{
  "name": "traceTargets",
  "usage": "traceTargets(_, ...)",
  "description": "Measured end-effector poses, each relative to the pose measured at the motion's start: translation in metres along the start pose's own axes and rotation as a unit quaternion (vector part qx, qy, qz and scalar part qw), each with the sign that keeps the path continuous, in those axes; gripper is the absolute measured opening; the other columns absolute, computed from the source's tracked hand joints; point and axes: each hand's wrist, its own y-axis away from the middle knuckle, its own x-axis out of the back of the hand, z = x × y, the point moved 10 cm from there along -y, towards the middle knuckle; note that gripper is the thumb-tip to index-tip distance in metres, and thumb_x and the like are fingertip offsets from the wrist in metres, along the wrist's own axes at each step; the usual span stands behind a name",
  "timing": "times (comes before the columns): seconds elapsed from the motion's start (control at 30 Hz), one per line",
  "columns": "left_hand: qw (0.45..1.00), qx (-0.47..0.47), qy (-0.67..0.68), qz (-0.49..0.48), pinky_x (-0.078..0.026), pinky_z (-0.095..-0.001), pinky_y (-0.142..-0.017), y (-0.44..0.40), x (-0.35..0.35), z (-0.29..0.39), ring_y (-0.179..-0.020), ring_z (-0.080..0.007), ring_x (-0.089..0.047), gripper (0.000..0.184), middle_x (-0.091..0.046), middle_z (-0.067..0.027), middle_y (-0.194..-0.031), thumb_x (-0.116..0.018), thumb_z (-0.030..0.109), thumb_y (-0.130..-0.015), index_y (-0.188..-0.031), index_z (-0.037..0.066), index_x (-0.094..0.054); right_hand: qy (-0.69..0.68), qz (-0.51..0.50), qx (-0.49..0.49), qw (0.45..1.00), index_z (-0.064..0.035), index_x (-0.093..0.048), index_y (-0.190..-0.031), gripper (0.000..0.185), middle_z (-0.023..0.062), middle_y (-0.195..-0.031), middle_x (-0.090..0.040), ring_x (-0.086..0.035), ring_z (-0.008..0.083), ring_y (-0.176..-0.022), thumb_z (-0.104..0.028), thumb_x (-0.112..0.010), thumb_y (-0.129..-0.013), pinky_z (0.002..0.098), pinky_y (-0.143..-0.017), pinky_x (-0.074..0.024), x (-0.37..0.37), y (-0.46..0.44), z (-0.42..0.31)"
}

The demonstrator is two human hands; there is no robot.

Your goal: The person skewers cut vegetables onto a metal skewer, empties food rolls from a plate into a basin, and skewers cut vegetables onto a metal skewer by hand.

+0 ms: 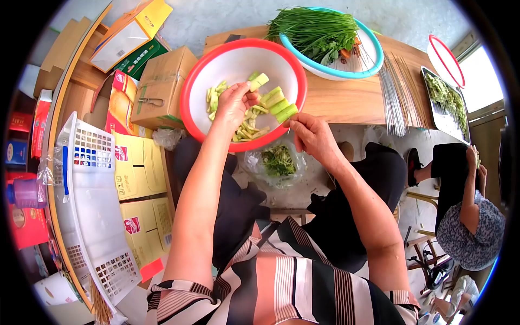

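Over the red-rimmed white bowl (pixel 189 103), my left hand (pixel 236 103) pinches a pale green cut vegetable piece (pixel 259 82). My right hand (pixel 314 136) is closed at the bowl's near right rim, its fingertips at the end of a skewer of green vegetable pieces (pixel 279 104). Several pieces line up side by side on it, pointing toward my left hand; the skewer's shaft is mostly hidden. Loose pale green strips (pixel 250 129) lie in the bowl beneath my hands. Below the bowl, between my knees, a clear plastic bag (pixel 277 164) holds leafy green scraps.
On the wooden table (pixel 338 103) stands a blue-rimmed bowl (pixel 376 64) with long green chives (pixel 314 32). Loose skewers (pixel 392 97) and a tray of skewered greens (pixel 447 103) lie further right. Cardboard boxes (pixel 162 89) and a white basket (pixel 95 184) line my left. Another person (pixel 470 233) sits at right.
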Motion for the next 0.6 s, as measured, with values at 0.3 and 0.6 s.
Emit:
traceTargets(0.3,0.999,0.007,0.043,0.011,-0.054,-0.0258,-0.060,0.0028,0.0036,0.0105,-0.065,-0.0133,-0.060,0.015,-0.063,-0.0111,-0.082,-0.063,0.015,-0.085,-0.092,0.004,-0.057,0.043,0.004,-0.016,0.999,0.0000,-0.062,-0.090,0.023,0.0043,-0.047,-0.050,-0.049,0.0109,-0.044,-0.016,-0.046,-0.090,0.0272,-0.048,-0.0403,-0.0069,-0.0048,-0.0018)
traceTargets(0.6,0.999,0.010,0.050,0.012,-0.055,-0.0281,-0.061,0.0041,0.0029,0.0110,-0.063,-0.0153,-0.061,0.017,-0.064,-0.0124,-0.081,-0.062,0.015,-0.086,-0.093,0.001,-0.057,0.041,0.007,-0.019,0.999,-0.0002,-0.062,-0.092,0.023,0.0040,-0.047,-0.050,-0.048,0.0101,-0.044,-0.017,-0.046,-0.091,0.0271,-0.049,-0.0401,-0.0081,-0.0055,0.0009)
